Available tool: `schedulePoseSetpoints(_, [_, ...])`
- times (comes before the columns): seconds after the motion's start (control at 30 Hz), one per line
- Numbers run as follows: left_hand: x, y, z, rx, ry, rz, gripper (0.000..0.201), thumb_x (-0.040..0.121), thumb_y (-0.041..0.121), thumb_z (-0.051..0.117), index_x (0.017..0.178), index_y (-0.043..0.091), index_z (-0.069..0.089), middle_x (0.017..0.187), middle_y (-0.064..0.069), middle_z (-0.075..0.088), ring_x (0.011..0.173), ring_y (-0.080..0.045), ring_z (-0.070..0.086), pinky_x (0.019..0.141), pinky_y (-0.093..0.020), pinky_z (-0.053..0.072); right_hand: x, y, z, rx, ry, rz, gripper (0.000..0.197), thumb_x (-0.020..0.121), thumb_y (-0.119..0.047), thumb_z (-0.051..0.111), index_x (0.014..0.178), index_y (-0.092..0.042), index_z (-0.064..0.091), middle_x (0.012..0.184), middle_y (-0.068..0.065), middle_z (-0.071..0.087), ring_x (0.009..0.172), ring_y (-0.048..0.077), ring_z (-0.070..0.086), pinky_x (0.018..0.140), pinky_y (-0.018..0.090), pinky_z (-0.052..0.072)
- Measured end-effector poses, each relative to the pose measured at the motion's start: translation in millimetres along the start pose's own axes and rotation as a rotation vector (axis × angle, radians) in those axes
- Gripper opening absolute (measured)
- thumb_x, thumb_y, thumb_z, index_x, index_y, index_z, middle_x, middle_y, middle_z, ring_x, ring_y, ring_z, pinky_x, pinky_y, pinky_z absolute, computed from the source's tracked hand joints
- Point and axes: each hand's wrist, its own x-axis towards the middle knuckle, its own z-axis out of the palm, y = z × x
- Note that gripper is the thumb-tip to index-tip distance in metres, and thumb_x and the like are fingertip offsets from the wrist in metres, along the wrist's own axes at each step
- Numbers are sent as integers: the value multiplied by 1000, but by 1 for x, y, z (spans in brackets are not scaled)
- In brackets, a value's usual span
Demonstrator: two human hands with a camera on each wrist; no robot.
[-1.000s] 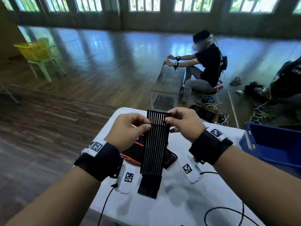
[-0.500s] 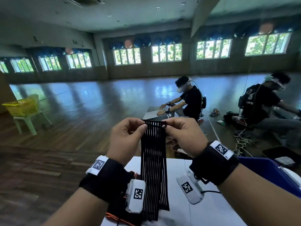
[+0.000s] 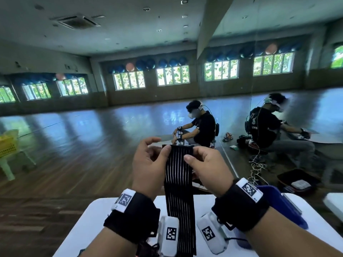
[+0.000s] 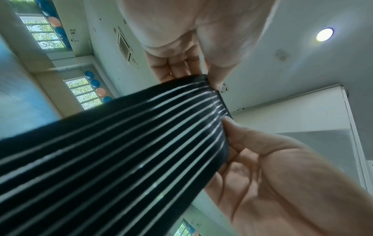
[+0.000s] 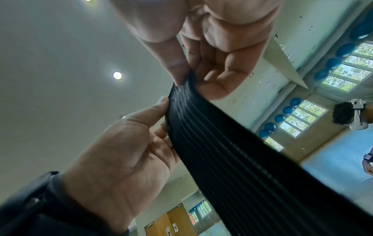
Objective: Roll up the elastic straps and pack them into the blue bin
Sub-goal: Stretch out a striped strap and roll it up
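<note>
A black elastic strap (image 3: 179,182) with thin white stripes hangs straight down from both hands above the white table (image 3: 89,219). My left hand (image 3: 163,152) pinches its top left corner and my right hand (image 3: 192,155) pinches the top right corner. The left wrist view shows the strap (image 4: 121,151) stretched between the left hand (image 4: 181,70) at the top and the right hand (image 4: 262,167) below. In the right wrist view the right hand (image 5: 201,71) and left hand (image 5: 131,143) hold the strap's end (image 5: 232,151). The blue bin (image 3: 278,199) stands at the table's right, mostly hidden by my right forearm.
A dark heap with orange trim (image 3: 146,249) lies at the table's near edge under my left wrist. Beyond the table sit a person (image 3: 202,127) at a low table and another person (image 3: 267,127) to the right. A yellow basket (image 3: 7,145) rests on a chair at far left.
Both hands have lifted the strap's top end higher, so it hangs straight instead of trailing over the heap on the table. The head view has tilted up toward the room.
</note>
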Motion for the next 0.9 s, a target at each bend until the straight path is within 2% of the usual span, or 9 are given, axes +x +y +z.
schedulePoseSetpoints(0.1, [-14,2,13,-52,-68,-49,44,85,25,75,115,31,43,78,-11,71,68,-25,68,61,-39,55,-1,-2,-15,12,80,-28,13,95,-9,60,89,-13,71,79,4,74,74,19,72,68,39,58])
schedulePoseSetpoints(0.2, [-38,6,26,-50,-192,-54,44,81,22,74,111,34,43,84,-12,71,73,-34,70,67,-54,58,0,-2,-27,30,140,-44,20,96,-12,57,84,-20,70,82,5,75,78,21,72,76,45,60])
schedulePoseSetpoints(0.33, [-59,4,46,5,-294,56,27,86,10,66,104,26,53,90,4,63,79,-16,61,71,-39,52,2,1,-38,79,173,-16,14,90,-25,56,84,-27,69,88,10,74,88,33,71,86,58,55])
schedulePoseSetpoints(0.43, [-67,4,57,3,-370,50,36,83,4,64,110,26,58,100,10,63,91,-13,61,82,-28,50,3,1,-45,128,218,12,15,84,-34,55,86,-26,68,94,18,72,95,43,68,88,63,52])
schedulePoseSetpoints(0.5, [-70,3,62,-28,-383,9,44,80,-1,62,114,26,59,105,10,65,98,-15,63,86,-29,51,2,1,-51,155,244,26,18,81,-39,58,91,-26,66,97,17,72,96,40,68,89,62,52])
schedulePoseSetpoints(0.57, [-68,1,66,-66,-368,-35,47,79,-3,60,115,28,59,107,9,66,101,-17,64,87,-33,53,-2,4,-58,103,277,4,23,81,-42,61,100,-28,60,101,12,70,93,30,69,88,58,54])
schedulePoseSetpoints(0.67, [-61,-5,71,-114,-342,-69,49,78,-2,60,114,30,59,110,6,67,104,-17,65,88,-34,53,-20,12,-66,-29,311,-66,16,90,-16,63,102,-22,54,96,4,66,85,15,65,85,47,56])
schedulePoseSetpoints(0.8, [-51,-19,77,-136,-320,-101,49,76,-3,58,117,23,58,113,2,66,109,-19,64,95,-39,52,-53,41,-65,-184,131,-75,22,84,-5,65,91,-25,62,87,-10,64,83,8,62,80,30,51])
schedulePoseSetpoints(0.9, [-47,-38,82,-120,-323,-165,52,82,-10,59,115,29,58,113,7,66,106,-13,65,87,-32,54,-78,75,-62,-290,-12,28,34,76,-3,67,95,-31,65,95,-15,67,93,7,64,82,25,52])
